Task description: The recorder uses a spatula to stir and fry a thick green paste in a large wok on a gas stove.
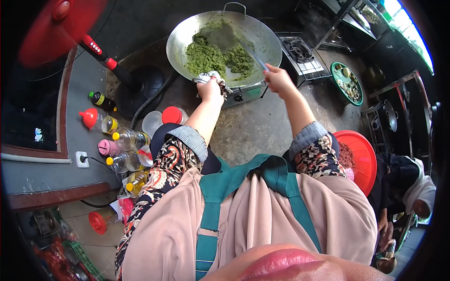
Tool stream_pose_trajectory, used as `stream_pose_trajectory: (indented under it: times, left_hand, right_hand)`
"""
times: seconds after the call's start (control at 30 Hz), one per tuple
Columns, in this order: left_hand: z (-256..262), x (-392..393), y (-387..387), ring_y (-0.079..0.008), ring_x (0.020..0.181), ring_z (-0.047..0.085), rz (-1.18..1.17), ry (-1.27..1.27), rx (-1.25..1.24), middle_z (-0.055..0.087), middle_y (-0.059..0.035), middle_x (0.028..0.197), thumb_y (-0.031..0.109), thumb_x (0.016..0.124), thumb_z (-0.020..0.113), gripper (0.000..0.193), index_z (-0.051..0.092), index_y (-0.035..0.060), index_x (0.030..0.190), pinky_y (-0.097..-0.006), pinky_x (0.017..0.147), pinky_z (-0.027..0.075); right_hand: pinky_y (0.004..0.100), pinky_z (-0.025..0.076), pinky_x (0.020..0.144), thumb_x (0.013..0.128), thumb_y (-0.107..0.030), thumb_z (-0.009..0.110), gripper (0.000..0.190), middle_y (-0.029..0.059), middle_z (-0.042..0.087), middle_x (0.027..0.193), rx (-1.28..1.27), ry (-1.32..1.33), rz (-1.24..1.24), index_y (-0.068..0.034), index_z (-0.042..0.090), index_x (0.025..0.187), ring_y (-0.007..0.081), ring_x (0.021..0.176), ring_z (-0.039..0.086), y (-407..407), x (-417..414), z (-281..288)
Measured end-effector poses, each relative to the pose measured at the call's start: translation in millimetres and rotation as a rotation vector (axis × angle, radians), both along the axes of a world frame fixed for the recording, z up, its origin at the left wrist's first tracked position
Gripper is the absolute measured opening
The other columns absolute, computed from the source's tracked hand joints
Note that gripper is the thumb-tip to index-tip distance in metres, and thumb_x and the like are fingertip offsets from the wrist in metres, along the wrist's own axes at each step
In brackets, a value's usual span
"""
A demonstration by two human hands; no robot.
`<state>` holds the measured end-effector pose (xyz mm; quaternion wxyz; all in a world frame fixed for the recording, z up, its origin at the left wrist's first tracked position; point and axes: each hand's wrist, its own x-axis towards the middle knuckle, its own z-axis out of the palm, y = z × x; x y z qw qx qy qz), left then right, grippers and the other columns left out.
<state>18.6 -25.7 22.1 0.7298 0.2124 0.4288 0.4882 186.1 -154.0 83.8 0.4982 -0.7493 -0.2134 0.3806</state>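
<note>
A large metal wok (177, 45) stands on a gas stove (242, 98) and holds a moist, crumbly green mixture (207, 58). My left hand (210, 88) grips the wok's near rim through a folded patterned cloth (212, 76). In my right hand (278, 80) is the handle of a long metal spatula (259, 60), which slants down to the left into the wok. The spatula's blade is blurred and partly lost in the green mixture. The wok's far loop handle (235, 4) is untouched.
A second gas burner (300, 51) stands right of the wok, near a green basin (334, 73) of food pieces. A red colander (365, 158) lies by my right side. Bottles (121, 138) and a running red fan (59, 35) stand left. A co-worker (397, 175) is at far right.
</note>
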Motion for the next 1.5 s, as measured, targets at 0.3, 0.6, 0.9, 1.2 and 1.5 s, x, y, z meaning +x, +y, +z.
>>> stream_pose_trajectory:
  times: [0.3, 0.6, 0.9, 1.2, 1.5]
  left_hand:
    - [-2.4, -6.3, 3.3, -0.0183, 0.063, 0.059, -0.001, -0.060, 0.000, 0.057, -0.0083, 0.080, -0.009, 0.083, 0.050, 0.012, 0.052, -0.0017, 0.091, -0.0311, 0.050, 0.049]
    - [5.0, -5.9, -1.0, -0.0189, 0.064, 0.060, 0.006, -0.085, -0.076, 0.058, -0.0091, 0.080, -0.010, 0.082, 0.051, 0.014, 0.052, -0.0016, 0.092, -0.0321, 0.053, 0.050]
    - [15.0, -5.3, -10.2, -0.0217, 0.070, 0.061, -0.070, -0.076, -0.072, 0.058, -0.0108, 0.087, -0.010, 0.080, 0.051, 0.019, 0.051, -0.0019, 0.098, -0.0345, 0.057, 0.052]
    - [-6.5, -5.8, 0.5, -0.0209, 0.066, 0.061, -0.057, -0.100, -0.043, 0.058, -0.0102, 0.083, -0.008, 0.083, 0.050, 0.017, 0.051, -0.0006, 0.098, -0.0346, 0.056, 0.053]
    - [11.1, -12.0, -11.1, -0.0216, 0.080, 0.062, -0.101, -0.195, -0.127, 0.058, -0.0089, 0.095, -0.004, 0.088, 0.048, 0.020, 0.050, 0.0023, 0.106, -0.0360, 0.065, 0.055]
  right_hand:
    - [0.0324, 0.047, 0.082, 0.081, -0.012, 0.064, 0.046, 0.0146, 0.066, 0.104, -0.174, -0.642, 0.405, -0.012, 0.055, 0.126, 0.0217, 0.082, 0.062, -94.4, -35.4, 45.4]
    - [0.0339, 0.047, 0.080, 0.074, -0.001, 0.065, 0.044, 0.0175, 0.065, 0.101, -0.301, -0.866, 0.541, -0.010, 0.061, 0.117, 0.0270, 0.085, 0.064, -171.4, -25.4, 184.8]
    - [0.0462, 0.046, 0.075, 0.086, -0.018, 0.053, 0.053, 0.0240, 0.062, 0.090, -0.328, -0.884, 0.531, -0.023, 0.041, 0.137, 0.0390, 0.083, 0.061, -33.7, -80.1, 2.9]
    - [0.0159, 0.025, 0.038, 0.092, -0.010, 0.048, 0.044, 0.0032, 0.050, 0.075, 0.146, 0.395, -0.007, -0.009, 0.042, 0.135, 0.0035, 0.048, 0.033, 5.3, -36.0, 12.2]
    - [0.0143, 0.033, 0.042, 0.091, -0.012, 0.050, 0.044, 0.0058, 0.050, 0.089, 0.213, 0.437, -0.140, -0.005, 0.038, 0.133, 0.0061, 0.060, 0.041, -109.2, -108.8, 102.3]
